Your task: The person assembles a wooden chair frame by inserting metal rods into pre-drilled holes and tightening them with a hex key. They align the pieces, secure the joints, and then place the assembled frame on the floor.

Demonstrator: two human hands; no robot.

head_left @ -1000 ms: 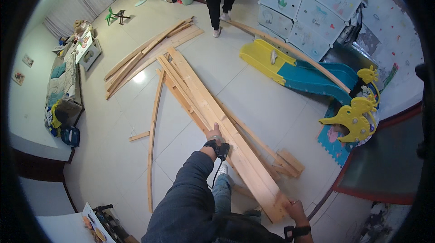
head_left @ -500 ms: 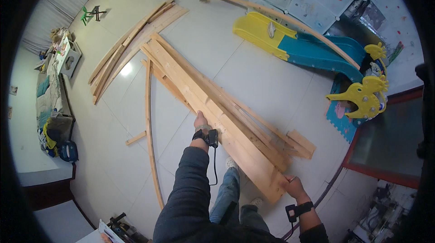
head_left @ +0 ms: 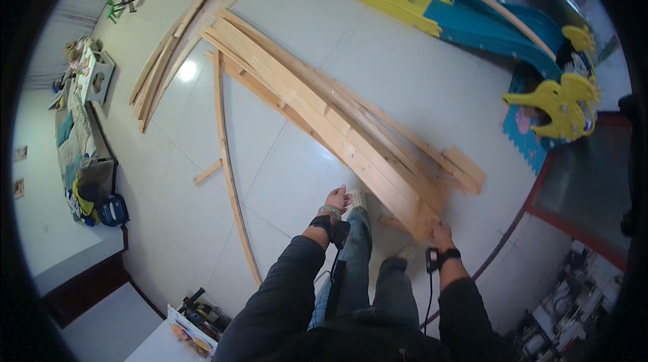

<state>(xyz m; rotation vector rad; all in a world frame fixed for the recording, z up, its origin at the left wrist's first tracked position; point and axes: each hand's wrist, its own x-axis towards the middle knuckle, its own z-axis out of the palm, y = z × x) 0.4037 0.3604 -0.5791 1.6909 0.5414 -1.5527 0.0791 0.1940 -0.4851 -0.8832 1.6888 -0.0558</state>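
We're at the near end of the long plank stack [head_left: 324, 115] lying across the tiled floor [head_left: 432, 85], and it reads as the get-a-hold step — our right hand [head_left: 442, 235] is down on the stack's end, fingers laid against the wood, though we cannot tell whether they curl under it. Our left hand [head_left: 336, 198] hangs loose and empty over the floor beside our shoe [head_left: 356, 200], apart from the boards. Next we'd judge the left hand must come across to the planks. Half a second ago that left hand sat nearer the stack's edge — now it's drawn back, and the view has dropped closer over the yellow and teal slide [head_left: 445, 14]
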